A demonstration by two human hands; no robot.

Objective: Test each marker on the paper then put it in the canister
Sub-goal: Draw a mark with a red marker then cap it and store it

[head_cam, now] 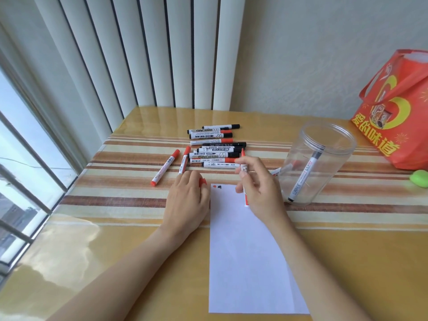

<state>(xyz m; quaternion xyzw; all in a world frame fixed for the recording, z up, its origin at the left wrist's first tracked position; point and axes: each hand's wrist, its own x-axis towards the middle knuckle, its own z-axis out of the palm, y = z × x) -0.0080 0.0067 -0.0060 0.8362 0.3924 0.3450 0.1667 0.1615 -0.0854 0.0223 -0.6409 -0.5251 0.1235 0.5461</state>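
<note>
My right hand (259,188) grips a red marker (243,167) upright above the top right corner of the white paper (250,251), its uncapped red tip pointing up. My left hand (187,200) rests at the paper's left edge and holds a red cap (202,181) in its fingers. A red dot and a black dot (217,186) mark the paper's top left corner. The clear plastic canister (319,163) stands to the right with a black marker (303,179) leaning inside and a red one lying at its bottom. Several red and black markers (215,149) lie in a pile behind my hands.
Two red markers (165,167) lie apart to the left of the pile. A red printed bag (393,107) stands at the far right against the wall, with a green object (419,179) in front of it. A window and vertical blinds border the table on the left and behind.
</note>
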